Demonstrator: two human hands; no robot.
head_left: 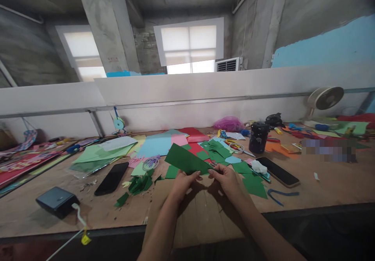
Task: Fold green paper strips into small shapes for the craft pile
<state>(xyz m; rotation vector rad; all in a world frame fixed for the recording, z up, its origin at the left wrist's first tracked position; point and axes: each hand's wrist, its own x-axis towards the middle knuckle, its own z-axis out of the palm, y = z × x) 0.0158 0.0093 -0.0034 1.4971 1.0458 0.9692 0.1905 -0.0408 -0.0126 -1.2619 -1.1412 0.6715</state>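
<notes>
My left hand (pixel 182 183) and my right hand (pixel 226 179) both pinch the near edge of a dark green sheet of paper (pixel 184 159), held just above a brown cardboard sheet (pixel 202 218) on the wooden workbench (pixel 322 190). The green sheet tilts up and away from me to the left. Green paper offcuts (pixel 140 183) lie to the left of my left hand, and more green pieces (pixel 252 183) lie to the right of my right hand.
Two black phones (pixel 111 178) (pixel 281 171) lie either side of my hands. A black box with a white cable (pixel 57 201) sits front left. Coloured paper sheets (pixel 158 143), a dark jar (pixel 259 136), scissors (pixel 234 145), a tape roll (pixel 150 163) and a white fan (pixel 324 99) stand further back.
</notes>
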